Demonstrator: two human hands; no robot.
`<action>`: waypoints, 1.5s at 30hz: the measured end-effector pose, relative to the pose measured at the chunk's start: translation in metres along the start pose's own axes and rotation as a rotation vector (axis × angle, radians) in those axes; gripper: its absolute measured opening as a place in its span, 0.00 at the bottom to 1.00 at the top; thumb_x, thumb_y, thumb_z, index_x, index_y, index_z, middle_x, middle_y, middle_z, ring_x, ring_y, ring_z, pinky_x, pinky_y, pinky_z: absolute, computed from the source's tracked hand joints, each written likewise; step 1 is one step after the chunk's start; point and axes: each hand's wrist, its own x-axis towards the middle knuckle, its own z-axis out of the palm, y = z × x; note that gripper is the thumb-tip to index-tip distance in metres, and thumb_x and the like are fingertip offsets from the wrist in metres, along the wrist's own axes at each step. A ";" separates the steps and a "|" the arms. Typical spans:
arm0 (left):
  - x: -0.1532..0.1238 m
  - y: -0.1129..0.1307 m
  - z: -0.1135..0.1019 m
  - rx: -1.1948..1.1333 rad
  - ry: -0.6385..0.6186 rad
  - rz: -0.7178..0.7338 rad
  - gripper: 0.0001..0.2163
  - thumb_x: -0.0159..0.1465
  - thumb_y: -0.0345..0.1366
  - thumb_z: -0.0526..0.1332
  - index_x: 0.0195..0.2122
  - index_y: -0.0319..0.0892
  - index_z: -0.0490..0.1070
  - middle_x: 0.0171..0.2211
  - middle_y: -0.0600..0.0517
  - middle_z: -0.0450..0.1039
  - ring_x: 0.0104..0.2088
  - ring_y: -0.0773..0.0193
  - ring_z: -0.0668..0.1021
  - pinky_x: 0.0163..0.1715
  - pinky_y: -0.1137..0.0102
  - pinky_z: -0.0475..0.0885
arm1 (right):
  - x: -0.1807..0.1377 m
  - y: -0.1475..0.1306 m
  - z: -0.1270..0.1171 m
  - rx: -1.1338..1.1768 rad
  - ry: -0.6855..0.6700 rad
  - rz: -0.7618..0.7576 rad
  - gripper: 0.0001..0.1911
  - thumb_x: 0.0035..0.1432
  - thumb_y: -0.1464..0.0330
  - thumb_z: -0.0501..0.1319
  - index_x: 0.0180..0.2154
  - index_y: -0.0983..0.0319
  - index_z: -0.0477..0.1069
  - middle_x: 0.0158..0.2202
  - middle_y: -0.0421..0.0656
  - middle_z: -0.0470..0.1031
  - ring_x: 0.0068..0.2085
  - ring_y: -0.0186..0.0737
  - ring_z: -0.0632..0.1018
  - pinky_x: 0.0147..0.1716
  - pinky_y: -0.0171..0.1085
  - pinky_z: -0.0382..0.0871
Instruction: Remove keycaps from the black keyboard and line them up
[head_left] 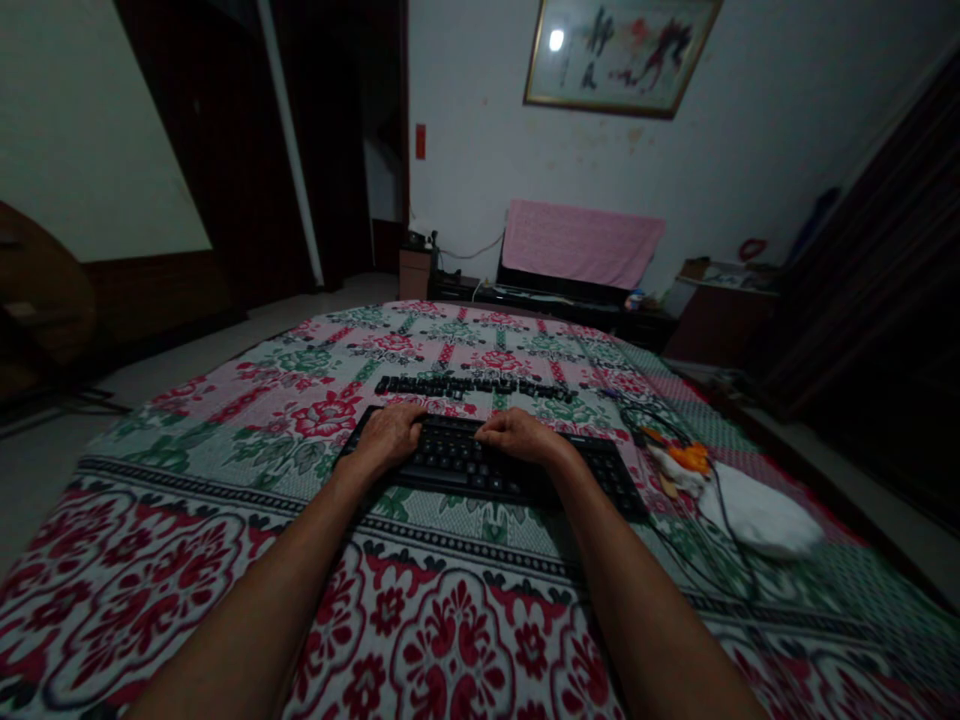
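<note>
A black keyboard [465,462] lies on a bed with a red, green and white flowered cover [225,520]. My left hand [390,433] rests palm down on the keyboard's left end, fingers bent over its far edge. On the middle keys sits my right hand [521,436], palm down, fingers curled toward the left hand. Neither hand lifts the keyboard. Just beyond it lies a second long black strip, perhaps another keyboard [472,386].
A white object with an orange part [742,500] and a black cable [679,545] lie to the right on the bed. A dark cabinet under a pink cloth [581,240] stands against the far wall, and a framed picture [619,50] hangs above.
</note>
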 end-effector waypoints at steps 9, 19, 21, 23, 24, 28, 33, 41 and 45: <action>-0.001 0.003 -0.004 0.020 -0.020 -0.002 0.17 0.57 0.34 0.48 0.48 0.46 0.64 0.47 0.52 0.67 0.48 0.62 0.68 0.50 0.68 0.60 | -0.002 -0.001 -0.001 0.076 -0.050 -0.143 0.19 0.44 0.76 0.55 0.41 0.62 0.71 0.39 0.40 0.74 0.39 0.33 0.73 0.39 0.30 0.64; 0.000 0.002 -0.003 0.020 -0.009 0.006 0.17 0.57 0.34 0.49 0.47 0.45 0.65 0.47 0.52 0.68 0.48 0.62 0.69 0.49 0.68 0.61 | -0.003 -0.003 -0.005 -0.079 0.021 -0.086 0.12 0.47 0.70 0.54 0.32 0.65 0.74 0.28 0.39 0.74 0.29 0.32 0.72 0.29 0.29 0.62; 0.000 0.002 -0.003 0.014 -0.003 0.011 0.17 0.57 0.34 0.49 0.47 0.45 0.65 0.47 0.52 0.68 0.48 0.63 0.69 0.49 0.69 0.61 | -0.003 -0.003 -0.006 -0.072 0.018 -0.084 0.12 0.49 0.68 0.53 0.31 0.66 0.74 0.26 0.39 0.74 0.27 0.32 0.71 0.26 0.29 0.61; 0.000 0.002 -0.003 0.015 0.002 0.015 0.17 0.56 0.34 0.49 0.48 0.44 0.65 0.47 0.51 0.68 0.48 0.62 0.68 0.50 0.68 0.60 | -0.004 -0.004 -0.007 -0.059 0.013 -0.094 0.12 0.48 0.69 0.53 0.31 0.65 0.74 0.26 0.39 0.74 0.27 0.32 0.71 0.27 0.29 0.62; 0.000 0.002 -0.002 0.016 0.005 0.015 0.18 0.56 0.34 0.49 0.48 0.44 0.65 0.47 0.51 0.68 0.48 0.62 0.68 0.50 0.68 0.60 | -0.005 -0.004 -0.007 -0.049 0.005 -0.101 0.12 0.48 0.70 0.53 0.32 0.65 0.74 0.27 0.39 0.74 0.28 0.32 0.71 0.28 0.29 0.62; -0.001 0.002 -0.002 0.022 0.012 0.018 0.17 0.56 0.34 0.49 0.47 0.44 0.65 0.46 0.51 0.69 0.47 0.62 0.69 0.49 0.68 0.61 | -0.006 -0.006 -0.007 0.006 -0.036 -0.081 0.13 0.44 0.72 0.56 0.34 0.63 0.73 0.31 0.39 0.74 0.31 0.33 0.72 0.30 0.29 0.63; -0.001 0.002 -0.003 0.030 0.007 0.007 0.17 0.57 0.34 0.49 0.47 0.45 0.65 0.46 0.52 0.68 0.47 0.62 0.69 0.49 0.68 0.61 | -0.005 -0.006 -0.005 0.040 -0.008 -0.086 0.08 0.44 0.69 0.57 0.29 0.64 0.72 0.26 0.38 0.72 0.28 0.31 0.70 0.26 0.28 0.61; 0.000 0.001 -0.002 0.028 0.007 0.017 0.17 0.57 0.34 0.49 0.47 0.45 0.65 0.47 0.51 0.68 0.48 0.62 0.68 0.49 0.68 0.61 | -0.003 -0.006 -0.006 0.457 0.073 -0.007 0.10 0.44 0.65 0.59 0.28 0.66 0.70 0.21 0.37 0.68 0.21 0.27 0.66 0.22 0.28 0.59; 0.000 0.002 -0.001 0.030 0.016 0.017 0.17 0.57 0.34 0.49 0.47 0.44 0.65 0.46 0.51 0.69 0.47 0.62 0.69 0.49 0.68 0.62 | -0.002 -0.001 -0.006 0.687 0.085 0.078 0.09 0.43 0.68 0.61 0.29 0.65 0.70 0.21 0.38 0.70 0.20 0.25 0.66 0.20 0.27 0.59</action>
